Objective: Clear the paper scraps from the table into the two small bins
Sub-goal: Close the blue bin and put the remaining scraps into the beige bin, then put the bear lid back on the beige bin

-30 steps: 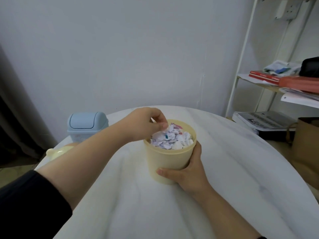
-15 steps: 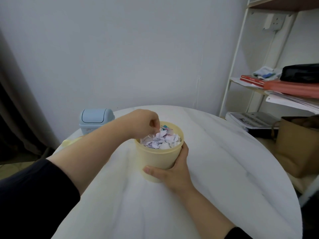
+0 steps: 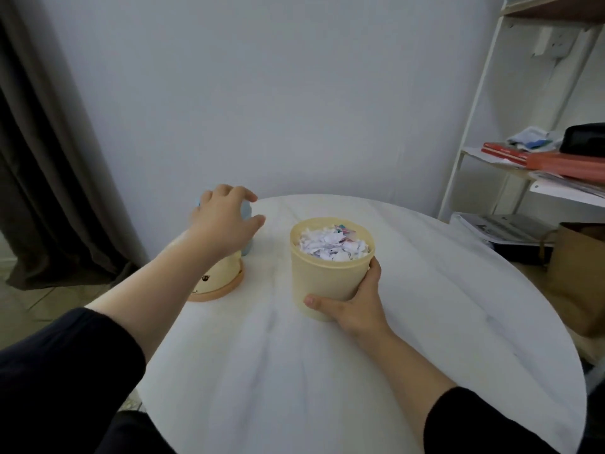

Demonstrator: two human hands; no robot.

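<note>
Yellow bin sits mid-surface, packed w/ scraps; my right hand grips its base. Left hand is spread loose over the blue bin, holding nothing. Tip: grab it w/o knocking the cream lid under my wrist.

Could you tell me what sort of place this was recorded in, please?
Probably a room in a home, perhaps a study corner: a round white table stands by a plain wall, a white shelf holds books and papers, and a dark curtain hangs at the left.
</note>
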